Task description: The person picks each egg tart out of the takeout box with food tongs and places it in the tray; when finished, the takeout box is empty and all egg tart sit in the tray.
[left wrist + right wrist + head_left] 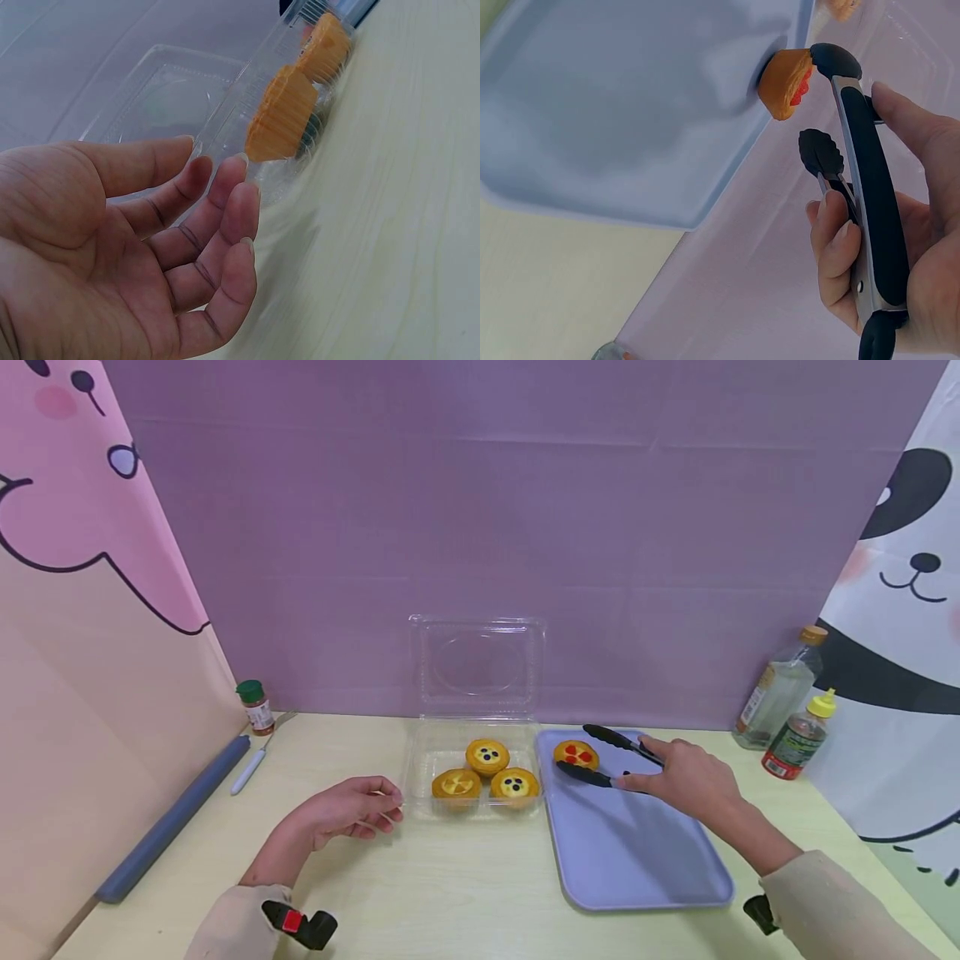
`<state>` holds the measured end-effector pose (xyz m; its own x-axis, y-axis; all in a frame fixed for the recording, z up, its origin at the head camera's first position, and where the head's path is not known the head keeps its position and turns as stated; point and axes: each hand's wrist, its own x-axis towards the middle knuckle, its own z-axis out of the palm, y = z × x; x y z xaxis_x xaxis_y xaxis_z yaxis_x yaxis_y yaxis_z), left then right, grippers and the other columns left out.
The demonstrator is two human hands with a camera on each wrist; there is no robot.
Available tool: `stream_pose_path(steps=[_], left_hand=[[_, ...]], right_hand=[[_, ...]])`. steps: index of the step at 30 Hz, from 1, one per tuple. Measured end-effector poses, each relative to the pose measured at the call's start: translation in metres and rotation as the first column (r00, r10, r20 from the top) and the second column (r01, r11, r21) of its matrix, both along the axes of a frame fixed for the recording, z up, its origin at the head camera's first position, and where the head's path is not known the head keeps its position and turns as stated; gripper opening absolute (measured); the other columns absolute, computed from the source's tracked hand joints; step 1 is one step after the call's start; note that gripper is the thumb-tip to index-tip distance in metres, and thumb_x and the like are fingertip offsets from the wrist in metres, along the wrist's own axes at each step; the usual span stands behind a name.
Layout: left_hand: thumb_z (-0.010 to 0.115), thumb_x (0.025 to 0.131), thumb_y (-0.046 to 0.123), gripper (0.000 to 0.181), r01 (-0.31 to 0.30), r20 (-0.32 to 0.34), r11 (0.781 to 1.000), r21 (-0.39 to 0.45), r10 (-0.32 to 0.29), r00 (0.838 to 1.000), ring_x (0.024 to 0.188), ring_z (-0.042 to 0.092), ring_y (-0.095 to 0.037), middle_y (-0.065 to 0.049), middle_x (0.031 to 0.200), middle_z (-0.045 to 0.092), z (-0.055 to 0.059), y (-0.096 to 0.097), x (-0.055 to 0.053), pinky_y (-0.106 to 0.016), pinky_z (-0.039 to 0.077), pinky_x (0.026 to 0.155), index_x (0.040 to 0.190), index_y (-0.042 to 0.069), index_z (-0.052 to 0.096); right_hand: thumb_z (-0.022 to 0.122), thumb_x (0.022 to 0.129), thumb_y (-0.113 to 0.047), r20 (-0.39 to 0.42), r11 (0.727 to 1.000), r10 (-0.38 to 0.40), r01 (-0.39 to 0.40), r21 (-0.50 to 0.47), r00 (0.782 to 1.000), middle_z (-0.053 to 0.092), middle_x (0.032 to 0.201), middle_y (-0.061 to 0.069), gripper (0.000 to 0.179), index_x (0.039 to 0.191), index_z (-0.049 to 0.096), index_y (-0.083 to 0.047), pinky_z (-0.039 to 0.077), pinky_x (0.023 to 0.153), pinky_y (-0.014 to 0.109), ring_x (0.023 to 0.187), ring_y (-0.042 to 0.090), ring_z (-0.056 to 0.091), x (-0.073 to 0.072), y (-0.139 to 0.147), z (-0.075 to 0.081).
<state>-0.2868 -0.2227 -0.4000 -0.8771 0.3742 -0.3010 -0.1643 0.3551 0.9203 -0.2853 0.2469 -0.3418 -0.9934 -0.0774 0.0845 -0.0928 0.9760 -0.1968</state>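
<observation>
My right hand (690,781) grips black-tipped metal tongs (874,195) over the lavender tray (637,877). The tongs' arms are spread, one tip right at a tart with red topping (576,753) near the tray's far left corner; the other tip stands apart from it. To the tray's left lies a clear plastic clamshell container (480,672), lid raised, holding a tart with pale topping (456,784) and two tarts dotted with dark berries (487,755). The left hand (352,810) pinches the container's left edge between thumb and forefinger, other fingers loosely bent (236,225).
A glass bottle (780,693) and a yellow-capped squeeze bottle (798,737) stand at the back right. On the left are a green-lidded jar (256,707), a light-handled utensil (249,772) and a long blue-grey roll (176,818). A purple backdrop (480,527) closes off the back.
</observation>
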Motion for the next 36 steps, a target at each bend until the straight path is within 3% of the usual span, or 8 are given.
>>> stream_pose_path(steps=[8,12,17,26,32,36], left_hand=[[0.059,0.101,0.028,0.035,0.008,-0.002,1.000,-0.003,-0.008,1.000,0.088,0.065,-0.017,-0.008,0.103,0.068,-0.002,0.000,0.000,-0.029,0.052,0.074,0.118,-0.002,0.054],[0.059,0.101,0.027,0.034,0.009,-0.001,1.000,-0.003,-0.009,1.000,0.088,0.066,-0.017,-0.008,0.103,0.068,-0.002,0.000,0.000,-0.030,0.052,0.074,0.119,-0.002,0.054],[0.058,0.102,0.027,0.035,0.010,-0.003,1.000,-0.008,-0.010,1.000,0.089,0.065,-0.018,-0.010,0.106,0.068,0.001,0.000,0.001,-0.030,0.053,0.075,0.119,-0.002,0.054],[0.057,0.102,0.026,0.033,0.012,-0.001,1.000,-0.014,-0.012,1.000,0.091,0.066,-0.019,-0.010,0.107,0.068,0.001,-0.001,0.003,-0.031,0.053,0.077,0.120,-0.002,0.054],[0.057,0.102,0.028,0.035,0.021,-0.008,1.000,-0.018,-0.021,1.000,0.091,0.065,-0.019,-0.010,0.106,0.068,0.000,-0.002,0.001,-0.031,0.053,0.077,0.119,-0.002,0.054],[0.057,0.102,0.028,0.035,0.013,-0.011,0.999,-0.030,-0.014,1.000,0.091,0.065,-0.020,-0.010,0.107,0.068,0.001,0.001,-0.001,-0.031,0.052,0.077,0.119,-0.002,0.054]], right_hand=[[0.070,0.076,-0.072,-0.011,1.000,0.003,-0.003,-0.010,1.000,0.063,0.131,0.022,0.098,0.149,0.047,-0.011,0.038,0.047,0.034,0.071,0.019,0.058,0.006,0.000,0.002],[0.069,0.076,-0.075,-0.035,1.000,0.005,-0.005,-0.002,0.999,0.060,0.134,0.025,0.102,0.151,0.045,-0.010,0.040,0.049,0.033,0.090,0.030,0.065,0.009,0.001,0.003],[0.067,0.074,-0.078,-0.049,1.000,-0.005,0.004,-0.014,0.999,0.057,0.138,0.028,0.107,0.152,0.042,-0.008,0.045,0.054,0.034,0.112,0.041,0.062,0.011,-0.001,0.009],[0.062,0.074,-0.083,-0.064,0.997,0.001,-0.005,-0.071,0.998,0.052,0.146,0.025,0.113,0.154,0.037,-0.008,0.049,0.060,0.039,0.120,0.043,0.059,0.015,-0.011,0.019],[0.064,0.077,-0.079,-0.089,0.993,0.009,-0.019,-0.113,0.996,0.053,0.146,0.022,0.103,0.152,0.043,-0.012,0.053,0.078,0.052,0.121,0.041,0.060,0.019,-0.027,0.016],[0.066,0.077,-0.076,-0.069,0.990,0.028,-0.037,-0.135,0.997,0.054,0.146,0.018,0.095,0.150,0.047,-0.017,0.053,0.071,0.043,0.121,0.039,0.060,0.016,-0.041,0.015]])
